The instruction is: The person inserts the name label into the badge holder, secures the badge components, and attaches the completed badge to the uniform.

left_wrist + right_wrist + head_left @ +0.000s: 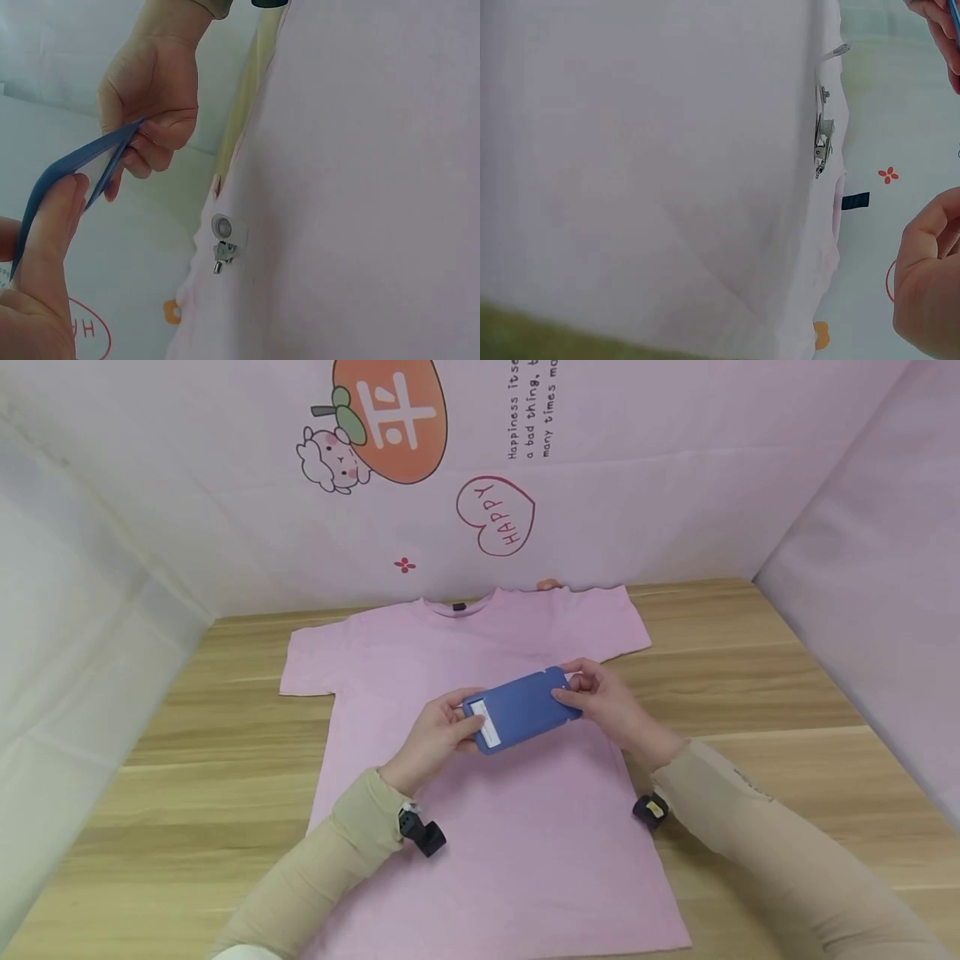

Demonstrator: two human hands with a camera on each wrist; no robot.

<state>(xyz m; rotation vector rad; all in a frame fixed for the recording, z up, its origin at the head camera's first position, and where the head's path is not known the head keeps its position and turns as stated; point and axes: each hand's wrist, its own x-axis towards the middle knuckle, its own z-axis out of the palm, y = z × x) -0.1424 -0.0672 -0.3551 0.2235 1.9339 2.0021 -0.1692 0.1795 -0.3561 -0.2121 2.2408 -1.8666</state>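
A flat blue case (525, 706) with a white label at one end is held tilted over a pink T-shirt (450, 852). At the label end, my left hand (435, 731) pinches it, thumb on top and fingers beneath. My right hand (607, 697) grips the opposite end, thumb on its upper face. In the left wrist view the case (71, 161) shows edge-on, bent, with a gap between its two layers. Small metal pieces (821, 146) lie on the shirt beyond the case; in the head view they are hidden.
The T-shirt lies spread on a wooden table (187, 793), collar at the far side. A white printed cloth (622, 518) hangs behind the table, with more cloth at both sides. Each sleeve carries a small black wrist camera (423, 831).
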